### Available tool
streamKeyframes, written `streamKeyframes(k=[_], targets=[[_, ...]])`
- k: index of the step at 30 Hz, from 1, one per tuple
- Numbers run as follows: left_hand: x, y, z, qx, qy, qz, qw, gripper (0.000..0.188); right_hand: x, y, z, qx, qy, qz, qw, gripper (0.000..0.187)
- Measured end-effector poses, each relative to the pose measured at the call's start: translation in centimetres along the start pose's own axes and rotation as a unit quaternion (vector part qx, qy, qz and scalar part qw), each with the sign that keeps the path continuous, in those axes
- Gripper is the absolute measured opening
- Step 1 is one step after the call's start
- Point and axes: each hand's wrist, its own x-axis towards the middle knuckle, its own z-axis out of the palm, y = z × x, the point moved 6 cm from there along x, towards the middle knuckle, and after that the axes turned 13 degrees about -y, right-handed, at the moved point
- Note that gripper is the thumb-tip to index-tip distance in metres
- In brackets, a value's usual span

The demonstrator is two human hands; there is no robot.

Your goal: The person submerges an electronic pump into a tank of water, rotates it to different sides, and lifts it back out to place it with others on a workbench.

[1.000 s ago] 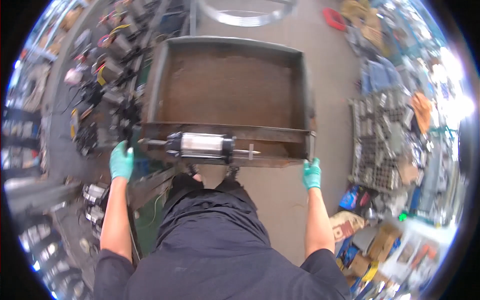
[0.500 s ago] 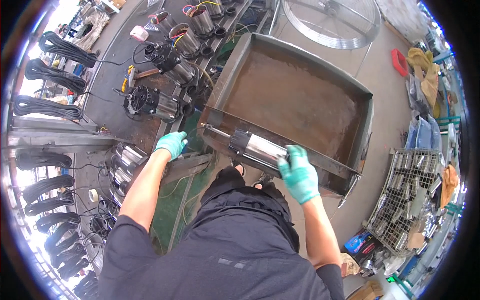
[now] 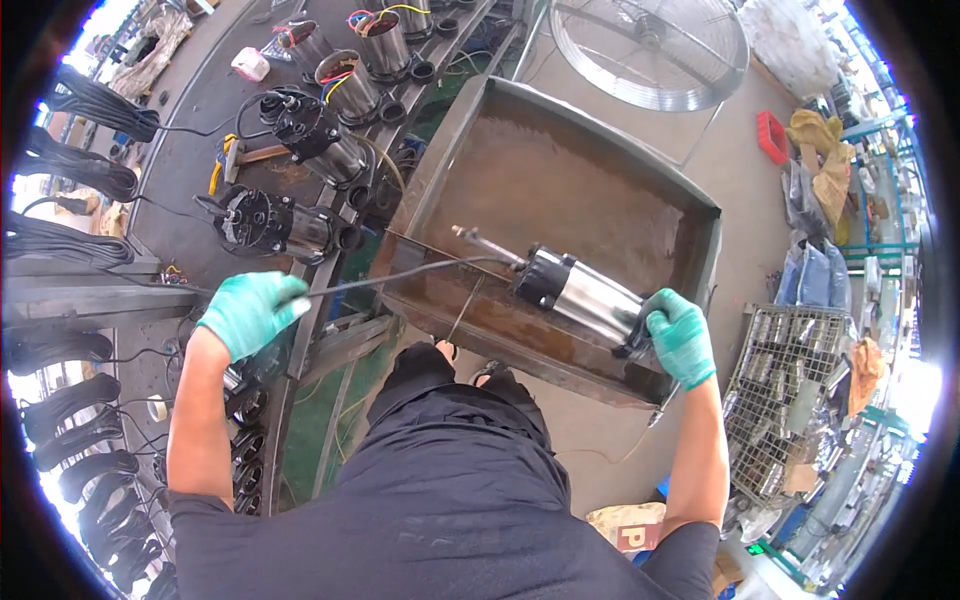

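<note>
From my remote seat, I'm holding the steel-cased motor (image 3: pixel 595 303) with my right hand (image 3: pixel 683 338); the fingers are wrapping its right end while the rest of the casing is reaching away from the palm, toward the left. The motor is lying aslant above the right part of the brown metal tray (image 3: pixel 565 160), its held end sitting by the tray's near right corner and just inside the right edge. I can't tell whether the casing is touching the tray or hanging clear of it. From its left end a thin metal rod (image 3: pixel 487 246) with a brass-coloured tip is pointing toward the tray's left edge.

My left hand (image 3: pixel 255 310) is pinching a black cable (image 3: pixel 410 272) between thumb and fingers, well apart from the casing. The cable is running over the tray's near left corner to the motor's black end cap (image 3: pixel 540 278). That hand is hovering beside the right edge of the bench (image 3: pixel 190 180).

Along that same edge two more black-topped motors (image 3: pixel 275 222) are lying on their sides, and beyond them open steel cylinders (image 3: pixel 350 88) are standing with coloured wires showing. A hammer (image 3: pixel 263 154) is resting on the bench, left of the motors.
</note>
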Motion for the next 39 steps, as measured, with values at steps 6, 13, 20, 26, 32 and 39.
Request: streamKeyframes(k=[6,13,20,26,32,39], targets=[[11.2,4.4,2.1,0.133,0.02,0.044,0.99,0.019,7.1,1.4,1.5,-0.175,-0.015,0.063,0.982,0.015],[19.3,0.8,1.4,0.159,-0.089,-0.012,0.983,0.022,15.3,4.0,8.6,-0.247,-0.107,0.11,0.957,0.021],[20.7,-1.5,3.4,0.159,-0.129,-0.033,0.978,0.02,20.3,4.5,13.7,-0.265,-0.176,0.137,0.938,0.027],[20.9,-2.4,3.9,0.152,-0.138,-0.044,0.978,0.018,21.5,5.5,14.9,-0.291,-0.132,0.114,0.941,0.031],[20.7,-1.4,4.0,0.159,-0.143,-0.034,0.976,0.018,21.7,7.2,15.4,-0.293,-0.07,0.141,0.943,0.033],[20.2,-2.8,4.7,0.172,-0.156,-0.044,0.972,0.019,22.4,6.0,14.2,-0.302,-0.108,0.09,0.943,0.032]])
